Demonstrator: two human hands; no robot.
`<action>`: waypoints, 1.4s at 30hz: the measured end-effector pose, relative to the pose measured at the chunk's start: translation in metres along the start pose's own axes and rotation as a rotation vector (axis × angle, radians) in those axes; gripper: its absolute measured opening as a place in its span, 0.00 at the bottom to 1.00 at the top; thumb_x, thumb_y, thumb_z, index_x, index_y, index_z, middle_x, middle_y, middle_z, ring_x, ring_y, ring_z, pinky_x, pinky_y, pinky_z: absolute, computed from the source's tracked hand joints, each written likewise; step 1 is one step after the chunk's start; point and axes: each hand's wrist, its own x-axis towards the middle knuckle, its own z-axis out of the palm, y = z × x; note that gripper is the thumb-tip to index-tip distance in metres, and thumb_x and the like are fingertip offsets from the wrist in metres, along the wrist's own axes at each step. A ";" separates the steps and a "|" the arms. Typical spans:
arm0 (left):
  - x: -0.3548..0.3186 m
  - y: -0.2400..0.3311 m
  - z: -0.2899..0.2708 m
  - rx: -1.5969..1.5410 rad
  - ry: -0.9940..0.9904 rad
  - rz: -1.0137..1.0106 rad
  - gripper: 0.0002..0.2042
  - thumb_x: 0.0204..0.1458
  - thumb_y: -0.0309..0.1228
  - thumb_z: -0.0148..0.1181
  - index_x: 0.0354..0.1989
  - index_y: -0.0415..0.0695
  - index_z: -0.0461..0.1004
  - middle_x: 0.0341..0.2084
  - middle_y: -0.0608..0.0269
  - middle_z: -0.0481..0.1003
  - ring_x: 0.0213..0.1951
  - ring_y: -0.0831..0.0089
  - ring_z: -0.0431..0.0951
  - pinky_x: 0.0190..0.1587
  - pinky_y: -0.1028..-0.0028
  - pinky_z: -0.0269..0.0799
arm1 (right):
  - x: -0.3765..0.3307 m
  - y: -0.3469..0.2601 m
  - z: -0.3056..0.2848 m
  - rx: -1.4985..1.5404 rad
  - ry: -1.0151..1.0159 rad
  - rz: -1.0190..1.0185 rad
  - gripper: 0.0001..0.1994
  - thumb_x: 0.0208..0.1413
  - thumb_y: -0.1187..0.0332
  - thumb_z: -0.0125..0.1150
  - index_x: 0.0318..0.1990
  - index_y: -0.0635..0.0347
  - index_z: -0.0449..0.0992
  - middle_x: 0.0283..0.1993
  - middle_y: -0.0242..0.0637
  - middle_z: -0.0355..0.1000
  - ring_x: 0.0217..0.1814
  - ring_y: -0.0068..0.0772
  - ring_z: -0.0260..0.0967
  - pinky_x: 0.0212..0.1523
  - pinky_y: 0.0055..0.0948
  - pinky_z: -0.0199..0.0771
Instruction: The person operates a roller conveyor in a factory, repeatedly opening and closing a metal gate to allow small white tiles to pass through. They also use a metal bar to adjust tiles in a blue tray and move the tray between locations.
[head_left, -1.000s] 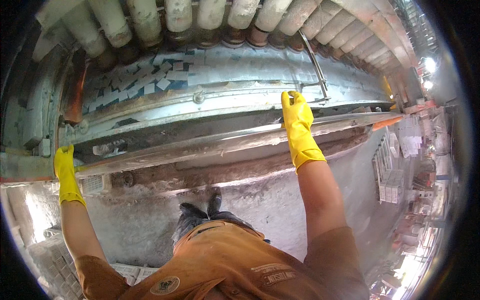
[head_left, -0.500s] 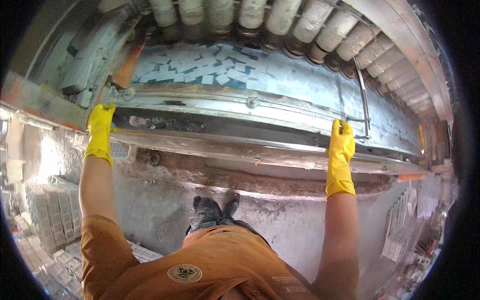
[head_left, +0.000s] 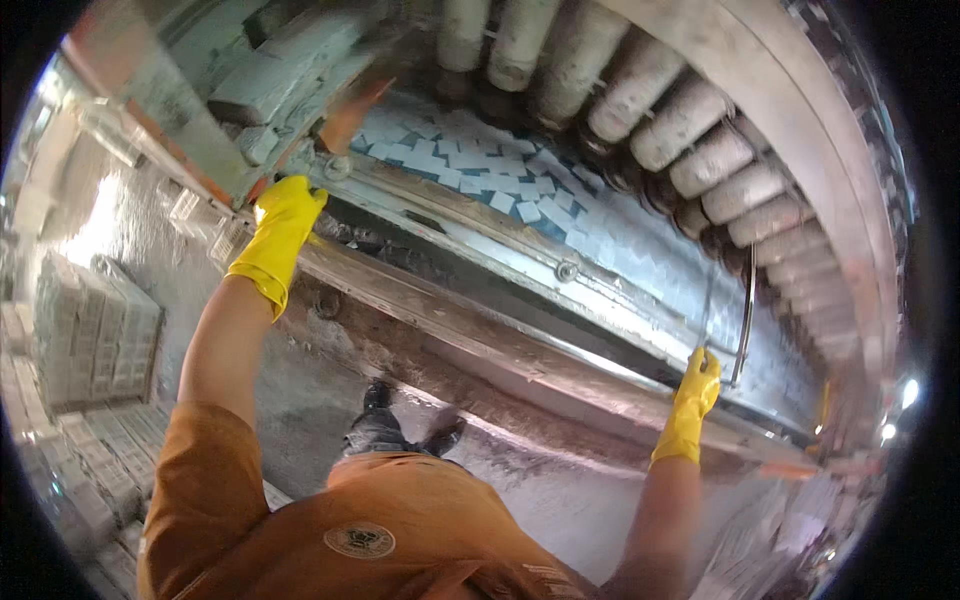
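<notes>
My left hand, in a yellow rubber glove, is closed at the left end of the long metal trough. Far to the right, my right hand, gloved alike, has its fingers curled at the trough's edge, close to a thin upright metal rod. What either hand grips, if anything, is hidden by the gloves. Beyond the trough, many flat, pale square pieces lie scattered and overlapping on a wet bluish bed, beside a worn ledge.
A row of thick, dirty rollers curves along the far side under a broad metal beam. An orange flap stands at the bed's left end. Stacked pale crates stand on the floor at left.
My view has turned, so the machine now slants down to the right. Both gloved hands remain at the trough's edge, and the left one appears nearer the middle of the picture.
</notes>
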 end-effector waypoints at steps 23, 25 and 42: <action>-0.019 0.019 -0.021 -0.395 0.293 0.186 0.16 0.48 0.46 0.68 0.24 0.46 0.77 0.23 0.53 0.79 0.30 0.46 0.80 0.35 0.49 0.74 | -0.035 -0.034 0.041 -0.204 0.050 -0.119 0.26 0.64 0.47 0.56 0.52 0.64 0.81 0.50 0.53 0.81 0.53 0.57 0.78 0.53 0.45 0.75; -0.020 0.016 -0.025 -0.363 0.265 0.185 0.16 0.49 0.46 0.68 0.24 0.46 0.77 0.24 0.53 0.80 0.30 0.47 0.80 0.35 0.50 0.74 | -0.057 -0.071 0.056 -0.148 -0.024 -0.053 0.25 0.63 0.46 0.55 0.50 0.58 0.83 0.51 0.49 0.81 0.50 0.53 0.80 0.49 0.46 0.78; 0.005 0.013 -0.033 -0.410 0.249 0.192 0.16 0.51 0.46 0.67 0.27 0.45 0.77 0.27 0.53 0.80 0.33 0.47 0.80 0.40 0.51 0.74 | -0.065 -0.139 0.047 0.028 -0.076 0.104 0.24 0.64 0.49 0.60 0.58 0.57 0.77 0.52 0.44 0.79 0.40 0.44 0.80 0.22 0.39 0.83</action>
